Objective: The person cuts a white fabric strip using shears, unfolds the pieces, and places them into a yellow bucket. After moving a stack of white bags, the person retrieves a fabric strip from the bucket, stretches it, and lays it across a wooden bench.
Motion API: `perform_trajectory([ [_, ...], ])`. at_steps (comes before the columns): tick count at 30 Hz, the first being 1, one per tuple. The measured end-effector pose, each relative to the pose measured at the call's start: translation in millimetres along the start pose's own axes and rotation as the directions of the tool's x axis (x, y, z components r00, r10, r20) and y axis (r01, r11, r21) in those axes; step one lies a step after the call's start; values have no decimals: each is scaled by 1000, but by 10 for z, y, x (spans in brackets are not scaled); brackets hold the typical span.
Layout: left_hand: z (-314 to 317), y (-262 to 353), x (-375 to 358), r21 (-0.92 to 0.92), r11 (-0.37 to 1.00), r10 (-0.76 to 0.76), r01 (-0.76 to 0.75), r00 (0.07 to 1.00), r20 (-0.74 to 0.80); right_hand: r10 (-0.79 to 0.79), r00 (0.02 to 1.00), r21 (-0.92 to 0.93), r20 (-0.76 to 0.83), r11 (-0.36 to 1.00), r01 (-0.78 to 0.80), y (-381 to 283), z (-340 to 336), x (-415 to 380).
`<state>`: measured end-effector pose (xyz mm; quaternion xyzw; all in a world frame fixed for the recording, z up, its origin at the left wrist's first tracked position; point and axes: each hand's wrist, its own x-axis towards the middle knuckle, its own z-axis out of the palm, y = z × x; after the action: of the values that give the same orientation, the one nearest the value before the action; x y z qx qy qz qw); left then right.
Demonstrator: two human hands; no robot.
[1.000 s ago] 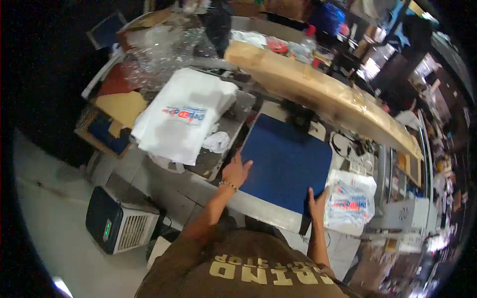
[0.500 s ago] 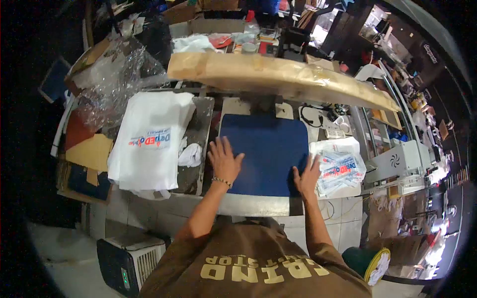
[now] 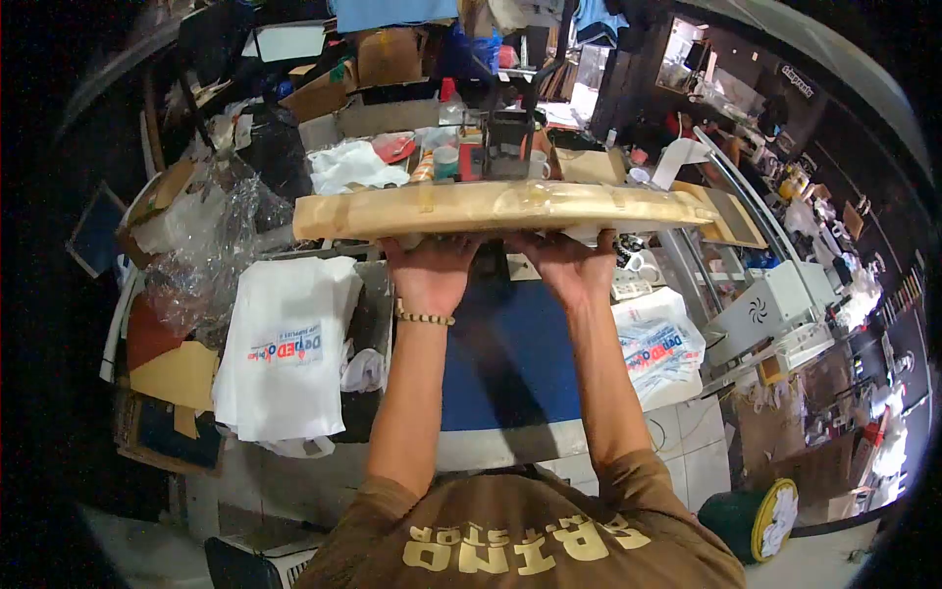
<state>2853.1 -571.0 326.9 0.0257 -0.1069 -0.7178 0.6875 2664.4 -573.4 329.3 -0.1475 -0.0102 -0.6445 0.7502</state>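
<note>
The fingers of the left hand [image 3: 429, 273] and the right hand [image 3: 563, 265] are spread and pressed flat against the underside and front edge of the upper platen [image 3: 500, 208] of a heat press, a long tan slab wrapped in brownish tape that runs across the upper middle of the frame; neither hand pinches anything, they simply cup the slab's lower lip side by side, the left wrist wearing a beaded bracelet [image 3: 425, 317]. Directly below the arms, in the centre of the frame, lies the blue pad [image 3: 510, 363] of the lower platen, bare where it shows, with no bag laid on it. To the left of it a stack of white printed bags [image 3: 285, 348] rests on the surface, and to the right of the pad a smaller heap of printed bags in clear wrap [image 3: 659, 348] sits just beside the right forearm. As a judgement, the work looks to be between pressings: the pad is smoothed and ready, the press stands open with both hands on its top plate, and the left stack suggests many bags are left to do. Crumpled clear plastic film [image 3: 211, 250] lies at the left, beyond the stack.
</note>
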Motion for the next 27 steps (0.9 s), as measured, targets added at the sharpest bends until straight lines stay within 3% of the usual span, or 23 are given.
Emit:
perform_trajectory([
  [1,89,0,2,-26,999,20,-20,1000,-4,-9,988,-29,154,999,14,7,46,47],
  [2,14,24,34,-25,999,22,-22,1000,4,-10,987,-30,161,999,15,-5,49,40],
  [4,-378,96,64,-45,995,-83,86,994,74,63,993,28,-96,998,-61,-39,-61,-93],
  [5,-533,106,-17,-46,995,-85,88,994,69,63,993,29,-102,998,-61,-83,-206,-198],
  [7,-842,101,-250,-18,991,-129,129,992,0,-64,936,-57,-347,997,47,-210,-621,-399],
  [8,-1013,71,-360,-16,992,-126,126,992,0,-61,936,-55,-346,997,45,-253,-785,-485],
  [10,-1295,2,-537,-13,981,-189,196,926,-328,-151,820,-68,-552,988,137,-315,-1063,-627],
  [13,-1288,-126,-573,45,972,-206,232,926,-315,-81,819,-83,-568,996,42,-364,-1238,-652],
  [14,-1359,-139,-491,43,968,-234,248,949,-211,-95,810,-117,-578,993,34,-348,-1154,-618],
  [18,-749,-134,-234,109,970,-212,218,975,-63,-103,882,-229,-461,973,-5,-333,-824,-341],
  [20,-392,-84,-149,-9,994,-110,113,981,159,-99,991,-144,-95,986,85,-370,-579,-244],
  [23,-365,-21,-151,-3,983,-176,181,960,218,-7,992,1,-127,1000,7,-428,-219,-328],
  [24,-451,-25,-227,29,984,-180,178,978,106,-38,990,-122,-139,992,21,-459,-351,-379],
  [25,-599,-16,-309,29,983,-182,180,978,102,-38,989,-121,-143,992,21,-496,-543,-443],
  [26,-843,-4,-403,383,914,-122,134,991,-56,-135,962,-498,-237,867,-1,-532,-800,-556],
  [27,-1121,19,-497,687,714,-9,134,983,-183,-258,923,-791,-286,607,-75,-575,-1095,-693],
])
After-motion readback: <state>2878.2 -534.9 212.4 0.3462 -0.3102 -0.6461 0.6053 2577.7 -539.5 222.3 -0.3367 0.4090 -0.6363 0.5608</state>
